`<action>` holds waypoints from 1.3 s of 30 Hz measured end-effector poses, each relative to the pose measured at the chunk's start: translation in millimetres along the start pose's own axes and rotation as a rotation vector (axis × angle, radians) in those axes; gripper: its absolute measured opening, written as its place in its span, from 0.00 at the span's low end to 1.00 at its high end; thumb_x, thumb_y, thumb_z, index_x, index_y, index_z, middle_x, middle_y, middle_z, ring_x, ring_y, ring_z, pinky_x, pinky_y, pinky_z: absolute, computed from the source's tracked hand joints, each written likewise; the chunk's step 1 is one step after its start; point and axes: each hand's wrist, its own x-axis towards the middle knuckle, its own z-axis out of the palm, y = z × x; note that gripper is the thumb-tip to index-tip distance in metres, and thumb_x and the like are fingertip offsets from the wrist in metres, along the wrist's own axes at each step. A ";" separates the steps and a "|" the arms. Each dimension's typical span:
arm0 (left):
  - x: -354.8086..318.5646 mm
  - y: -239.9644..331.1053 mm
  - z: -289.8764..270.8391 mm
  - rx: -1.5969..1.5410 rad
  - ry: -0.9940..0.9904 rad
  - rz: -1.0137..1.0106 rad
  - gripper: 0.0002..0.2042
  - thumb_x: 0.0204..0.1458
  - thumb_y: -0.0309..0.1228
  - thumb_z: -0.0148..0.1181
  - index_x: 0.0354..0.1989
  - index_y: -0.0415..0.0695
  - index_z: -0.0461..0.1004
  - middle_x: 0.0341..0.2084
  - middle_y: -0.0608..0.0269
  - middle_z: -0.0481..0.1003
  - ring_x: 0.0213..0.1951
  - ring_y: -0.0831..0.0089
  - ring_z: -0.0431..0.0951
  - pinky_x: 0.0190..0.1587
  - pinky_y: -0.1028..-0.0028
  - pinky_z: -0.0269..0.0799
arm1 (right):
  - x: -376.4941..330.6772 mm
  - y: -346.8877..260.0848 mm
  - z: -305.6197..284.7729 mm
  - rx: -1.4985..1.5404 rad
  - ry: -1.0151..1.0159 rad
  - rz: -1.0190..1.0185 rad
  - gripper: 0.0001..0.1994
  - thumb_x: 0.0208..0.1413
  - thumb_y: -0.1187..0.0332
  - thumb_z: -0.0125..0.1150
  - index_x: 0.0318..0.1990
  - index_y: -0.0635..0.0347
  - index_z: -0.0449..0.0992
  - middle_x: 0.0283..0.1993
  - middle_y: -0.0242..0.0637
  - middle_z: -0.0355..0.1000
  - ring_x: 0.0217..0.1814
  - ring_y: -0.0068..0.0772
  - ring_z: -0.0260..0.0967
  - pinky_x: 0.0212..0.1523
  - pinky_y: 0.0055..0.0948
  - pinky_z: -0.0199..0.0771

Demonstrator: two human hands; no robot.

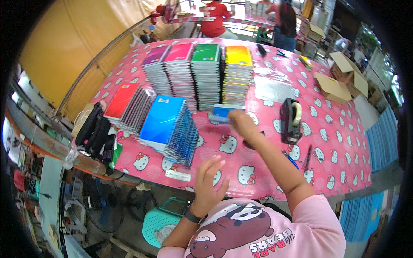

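My left hand point(209, 180) is raised over the near edge of the table, fingers spread and nothing in them. My right hand point(243, 124) reaches to the middle of the table, its fingers closed beside a small blue and white box-like thing point(229, 110). A pale bluish piece point(218, 118) shows at the fingertips, too blurred to name. Just left of my hands stands a stack of blue spiral notebooks point(163, 118), with a stack of red notebooks point(124, 101) beside it. Behind these rise tall stacks of purple point(155, 56), pink point(178, 52), green point(206, 52) and yellow notebooks point(238, 56).
A black tape dispenser point(291, 122) stands at the right, near blue-handled scissors point(291, 160) and a black spiral strip point(308, 158). Black bags point(92, 129) lie at the left edge. Cardboard boxes point(346, 77) sit far right; a teal chair point(161, 223) is below. Two people work farther back.
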 end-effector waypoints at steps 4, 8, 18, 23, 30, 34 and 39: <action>1.5 -28.5 35.0 0.153 -0.171 0.086 0.24 0.42 0.21 0.54 0.52 0.40 0.64 0.51 0.49 0.64 0.53 0.52 0.64 0.56 0.57 0.57 | -67.7 -47.5 -14.2 0.033 -0.441 -0.029 0.09 0.43 0.73 0.54 0.35 0.58 0.72 0.35 0.43 0.71 0.41 0.43 0.70 0.39 0.39 0.72; -8.0 -60.0 74.8 0.251 -0.370 0.045 0.26 0.43 0.22 0.50 0.56 0.38 0.60 0.54 0.47 0.62 0.57 0.54 0.60 0.61 0.55 0.48 | -110.7 -30.6 3.8 0.045 -0.201 -0.002 0.11 0.45 0.72 0.53 0.38 0.60 0.73 0.37 0.43 0.72 0.42 0.42 0.70 0.42 0.38 0.71; -17.7 -99.1 96.3 0.383 -0.505 0.143 0.16 0.47 0.23 0.50 0.46 0.43 0.70 0.31 0.60 0.71 0.38 0.62 0.69 0.49 0.60 0.56 | -167.3 61.8 -115.9 0.324 0.282 0.573 0.08 0.46 0.69 0.60 0.33 0.63 0.76 0.23 0.42 0.73 0.26 0.34 0.73 0.29 0.30 0.70; -18.7 -93.5 104.4 0.400 -0.491 0.093 0.13 0.44 0.21 0.51 0.41 0.45 0.71 0.32 0.62 0.70 0.40 0.65 0.68 0.47 0.63 0.54 | -245.4 173.0 -141.4 -0.465 0.388 1.080 0.11 0.44 0.67 0.62 0.34 0.62 0.74 0.30 0.42 0.74 0.34 0.41 0.72 0.35 0.34 0.70; -17.5 -88.8 103.3 0.325 -0.426 0.103 0.09 0.45 0.27 0.57 0.36 0.45 0.72 0.31 0.63 0.69 0.38 0.65 0.67 0.46 0.63 0.54 | -264.3 207.6 -138.0 -0.066 0.298 1.161 0.14 0.36 0.67 0.68 0.33 0.63 0.78 0.29 0.42 0.75 0.31 0.35 0.74 0.36 0.31 0.72; -14.9 -85.7 102.0 0.310 -0.464 0.034 0.08 0.45 0.29 0.59 0.35 0.45 0.72 0.31 0.63 0.69 0.38 0.65 0.67 0.46 0.64 0.54 | -269.8 214.2 -146.4 -0.155 0.276 1.149 0.14 0.37 0.65 0.68 0.34 0.62 0.79 0.29 0.41 0.76 0.32 0.33 0.74 0.36 0.29 0.72; -12.9 -86.5 106.6 0.341 -0.453 0.069 0.08 0.44 0.28 0.59 0.34 0.44 0.72 0.31 0.62 0.69 0.39 0.65 0.66 0.47 0.63 0.54 | -278.6 223.6 -153.5 -0.063 0.291 1.172 0.14 0.36 0.65 0.68 0.33 0.62 0.79 0.29 0.41 0.76 0.32 0.32 0.74 0.35 0.29 0.72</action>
